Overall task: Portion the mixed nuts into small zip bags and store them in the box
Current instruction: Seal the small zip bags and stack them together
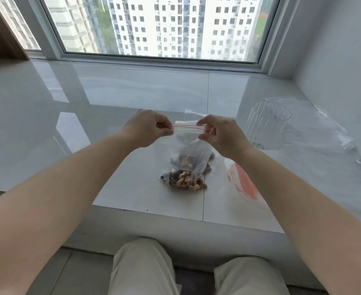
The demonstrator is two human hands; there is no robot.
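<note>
Two hands, your left hand (pixel 145 128) and right hand (pixel 220 133), pinch the zip bag (pixel 188 150) top corners; bag hangs between them.

Only 1 view is given, from a wide-angle camera worn on the person's head. It looks forward and steeply down over a glossy white sill (pixel 132 99) and faces a large window (pixel 160 26) at the far side, with tower blocks beyond the glass. The person's 2 forearms run up from the near corners, and the left hand (pixel 147 128) and right hand (pixel 222 135) meet close to the lens near the middle of the frame. The person's knees (pixel 143 267) fill the near edge, just below the camera. Straight lines bend toward the edges. With 1 camera, no part of the scene is shared between views.
</note>
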